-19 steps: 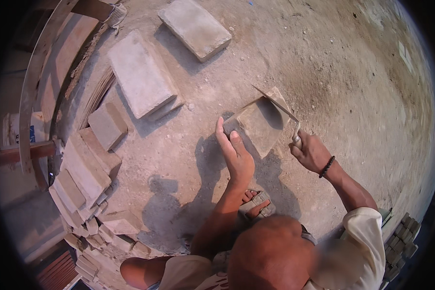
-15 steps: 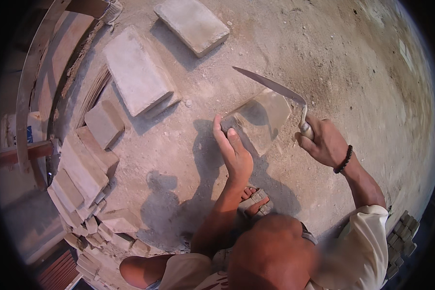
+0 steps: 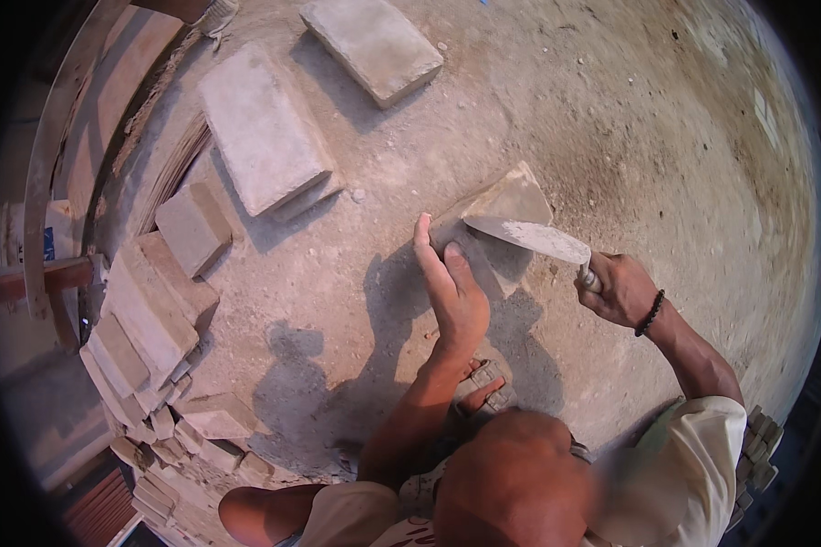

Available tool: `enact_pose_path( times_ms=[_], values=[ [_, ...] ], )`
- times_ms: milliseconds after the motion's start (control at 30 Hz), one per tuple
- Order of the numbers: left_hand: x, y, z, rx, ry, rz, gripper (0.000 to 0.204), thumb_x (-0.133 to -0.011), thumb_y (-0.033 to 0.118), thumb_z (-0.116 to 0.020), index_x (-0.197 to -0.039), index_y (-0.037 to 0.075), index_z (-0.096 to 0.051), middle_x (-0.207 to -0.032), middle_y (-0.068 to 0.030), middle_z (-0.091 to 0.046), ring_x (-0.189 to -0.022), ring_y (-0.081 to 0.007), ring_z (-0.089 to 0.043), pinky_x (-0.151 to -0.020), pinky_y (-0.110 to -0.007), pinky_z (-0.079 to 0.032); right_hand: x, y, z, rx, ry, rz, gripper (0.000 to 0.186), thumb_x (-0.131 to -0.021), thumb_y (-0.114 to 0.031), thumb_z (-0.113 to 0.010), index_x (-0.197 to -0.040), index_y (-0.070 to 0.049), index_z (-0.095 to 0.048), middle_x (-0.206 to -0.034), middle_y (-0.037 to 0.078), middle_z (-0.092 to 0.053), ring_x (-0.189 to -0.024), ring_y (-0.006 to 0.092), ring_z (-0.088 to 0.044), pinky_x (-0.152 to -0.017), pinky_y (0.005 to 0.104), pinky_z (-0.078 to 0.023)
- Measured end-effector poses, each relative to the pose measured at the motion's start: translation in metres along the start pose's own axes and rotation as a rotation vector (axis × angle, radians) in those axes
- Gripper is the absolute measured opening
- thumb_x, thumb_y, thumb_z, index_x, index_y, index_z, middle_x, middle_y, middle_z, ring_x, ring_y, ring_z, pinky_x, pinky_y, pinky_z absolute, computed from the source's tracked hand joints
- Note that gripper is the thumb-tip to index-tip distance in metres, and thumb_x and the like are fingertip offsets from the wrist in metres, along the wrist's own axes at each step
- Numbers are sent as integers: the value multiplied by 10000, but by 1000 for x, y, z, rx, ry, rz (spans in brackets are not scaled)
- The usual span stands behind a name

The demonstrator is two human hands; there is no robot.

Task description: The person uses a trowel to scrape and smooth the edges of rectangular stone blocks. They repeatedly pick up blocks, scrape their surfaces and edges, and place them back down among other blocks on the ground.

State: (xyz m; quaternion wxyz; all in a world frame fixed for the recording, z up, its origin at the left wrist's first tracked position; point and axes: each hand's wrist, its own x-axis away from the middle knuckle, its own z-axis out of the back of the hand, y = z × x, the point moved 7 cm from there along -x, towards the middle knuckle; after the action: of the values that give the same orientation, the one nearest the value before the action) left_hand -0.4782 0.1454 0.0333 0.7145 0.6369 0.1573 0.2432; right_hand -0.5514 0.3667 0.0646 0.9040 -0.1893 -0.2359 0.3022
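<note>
A pale grey-brown block is in front of me, tilted in view. My left hand grips its near-left end, the fingers along the outer side and the thumb on the nearer side. In my right hand is a pointed trowel, its handle wrapped by the fingers. The trowel's blade lies across the block's face, tip toward my left hand, and hides part of the block. Whether blade and block touch, I cannot tell. A dark shadow covers the block's near part.
Two large pale blocks, one at the left and one farther off, lie on the dusty ground. Several stacked and broken blocks line the left side, beside a curved board. My sandalled foot is close below the left hand.
The trowel has swung down from above the block to across its face, its pale blade side now showing. My right hand has lowered slightly; my left hand keeps its grip and shifts slightly right.
</note>
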Motion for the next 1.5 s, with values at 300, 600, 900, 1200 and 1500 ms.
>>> enact_pose_path(
  times_ms=[300, 600, 900, 1200, 1500],
  values=[
    [0, 1, 0, -43, -11, -14, 544, -1074, 283, -313, -1474, -78, -236, -1471, -275, -320, -1387, -350, -324, -1130, -426, -273, -4, 11, 16, 117, -55, -146, 156, -777, -130, -646, -887, -33, -592, -663, 187, -627, -653, 371, -663, -617, 458, -523],
    [0, 1, 2, -80, -6, -12, 530, -1073, 266, -300, -1468, -83, -245, -1456, -280, -330, -1359, -347, -350, -1123, -428, -278, -6, 45, 26, 269, -99, -311, 112, -788, -113, -641, -798, -24, -575, -641, 169, -619, -612, 356, -657, -586, 453, -518],
    [-3, 11, -6, -57, -15, -9, 552, -1069, 292, -306, -1464, -89, -248, -1451, -279, -339, -1355, -352, -354, -1117, -428, -284, -9, 46, 32, 219, -86, -234, 110, -743, -81, -642, -807, -32, -567, -613, 165, -591, -609, 360, -647, -590, 446, -523],
    [-1, 12, -4, -111, 8, -10, 529, -1063, 270, -310, -1455, -84, -280, -1454, -268, -343, -1351, -334, -361, -1116, -421, -289, -3, 35, 38, 219, -9, -143, 86, -735, -63, -629, -794, -39, -571, -646, 151, -616, -592, 346, -639, -572, 447, -515],
    [-2, 9, -1, -107, 16, 26, 530, -1061, 261, -299, -1468, -76, -261, -1431, -266, -355, -1336, -332, -373, -1099, -420, -309, -14, 35, 45, 259, -66, -107, 73, -722, -47, -617, -779, -25, -576, -625, 151, -604, -583, 331, -624, -565, 445, -493]
  ],
)
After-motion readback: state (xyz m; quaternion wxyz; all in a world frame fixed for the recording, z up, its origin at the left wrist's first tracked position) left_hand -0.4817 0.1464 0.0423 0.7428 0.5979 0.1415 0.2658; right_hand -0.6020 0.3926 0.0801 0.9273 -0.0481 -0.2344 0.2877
